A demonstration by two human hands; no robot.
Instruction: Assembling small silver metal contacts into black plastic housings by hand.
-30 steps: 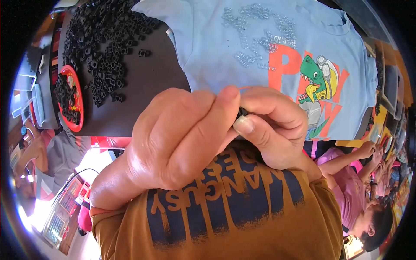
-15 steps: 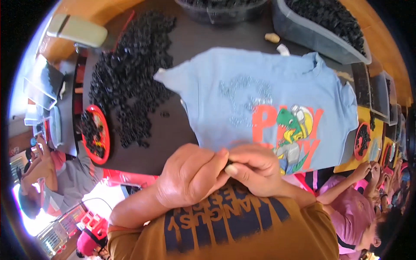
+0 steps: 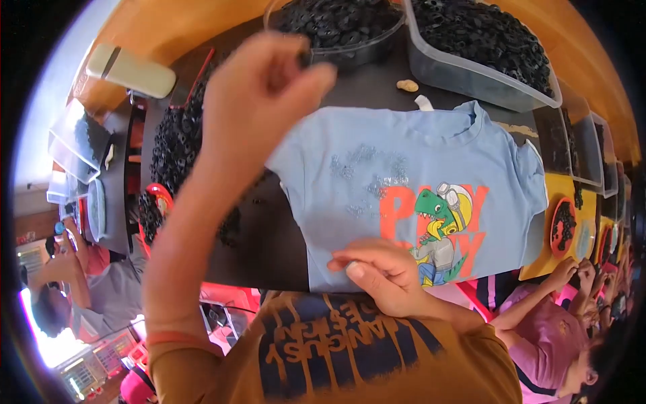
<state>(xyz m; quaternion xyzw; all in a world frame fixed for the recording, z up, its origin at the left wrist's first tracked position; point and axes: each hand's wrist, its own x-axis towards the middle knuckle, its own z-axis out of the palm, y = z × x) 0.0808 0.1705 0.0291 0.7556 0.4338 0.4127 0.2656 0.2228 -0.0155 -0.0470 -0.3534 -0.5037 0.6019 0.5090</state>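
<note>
My left hand (image 3: pixel 259 101) is raised at the near side of a round clear tub (image 3: pixel 350 54) filled with small black ring-shaped parts. Between its thumb and fingertips is a small black part (image 3: pixel 304 59), partly hidden and blurred. Low in front of my chest, my right hand (image 3: pixel 380 276) hovers by the near edge of a light blue T-shirt (image 3: pixel 336 229) with a dinosaur print. Its fingers are loosely curved, the thumb apart, and no part shows in them. Several little heaps of tiny shiny bits (image 3: pixel 393 182) lie on the shirt.
A big pile of black parts (image 3: pixel 175 148) covers the dark table's left side, beside a red-rimmed plate (image 3: pixel 160 195). At the far right stands a clear bin (image 3: pixel 484 94) of black parts. A light green case (image 3: pixel 131 71) sits far left. Other people work at both sides.
My hands have parted. The left has swung up and away to the round tub with a black part, while the right has stayed low near my chest. The view has shifted slightly.
</note>
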